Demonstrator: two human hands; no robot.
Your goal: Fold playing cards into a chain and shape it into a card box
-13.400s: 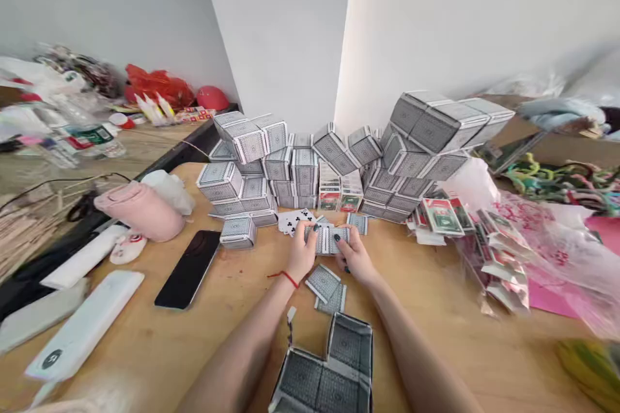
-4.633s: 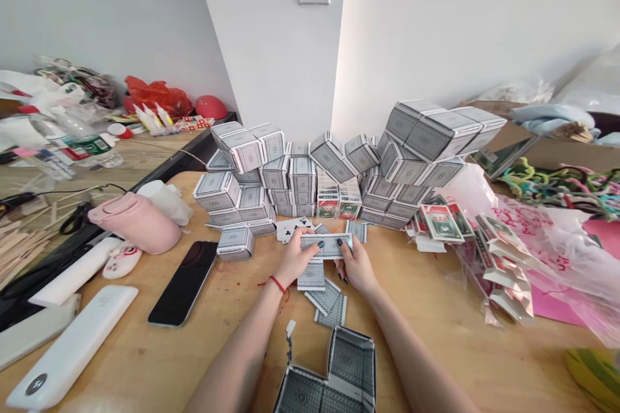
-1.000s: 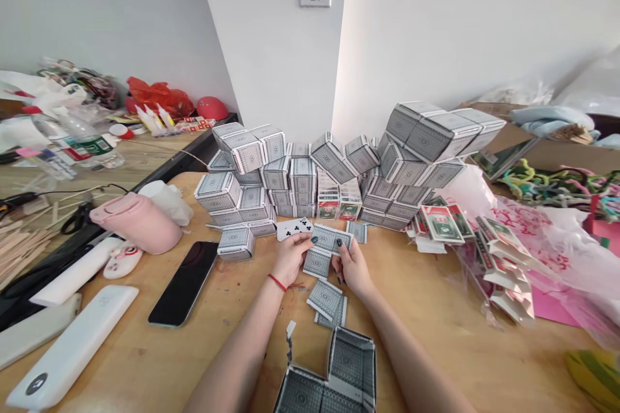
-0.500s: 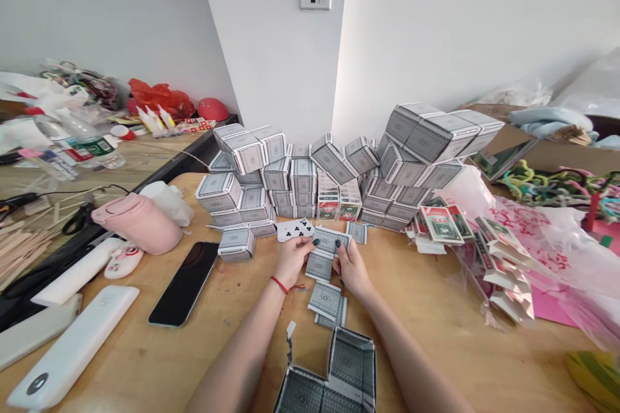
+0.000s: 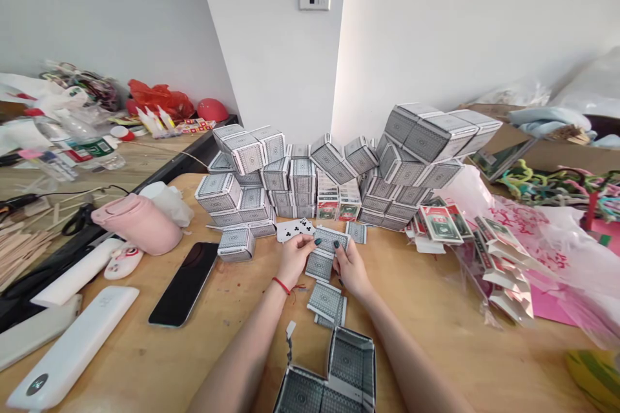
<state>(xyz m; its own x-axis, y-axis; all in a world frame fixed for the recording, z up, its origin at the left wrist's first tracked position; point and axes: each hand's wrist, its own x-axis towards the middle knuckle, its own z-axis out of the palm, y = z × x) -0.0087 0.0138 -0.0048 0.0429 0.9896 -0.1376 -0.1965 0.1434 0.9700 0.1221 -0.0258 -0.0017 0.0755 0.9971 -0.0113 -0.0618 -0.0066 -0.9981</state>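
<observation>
A playing card [image 5: 331,239] with a grey patterned back is pinched between my two hands. My left hand [image 5: 294,259] has its left end, and my right hand [image 5: 352,266] grips its right end. Just below it is another folded-looking card [image 5: 319,267]. Nearer to me, a few overlapping cards [image 5: 325,300] rest on the table. Face-up club cards [image 5: 294,230] lie beyond my left fingers, and a single card [image 5: 357,232] lies beyond my right. At the bottom, between my forearms, sits a joined open-topped block made of cards [image 5: 349,364].
Stacked card cubes [image 5: 242,200] stand at the back left, and a taller stack [image 5: 411,168] at the back right. Card boxes [image 5: 440,222] and plastic wrap [image 5: 533,226] lie right. A phone [image 5: 185,284], a power bank [image 5: 77,345] and a pink cup [image 5: 140,222] are left.
Both hands hold nearly the same place. My right fingers have shifted very slightly to the left along the card; everything else looks unmoved.
</observation>
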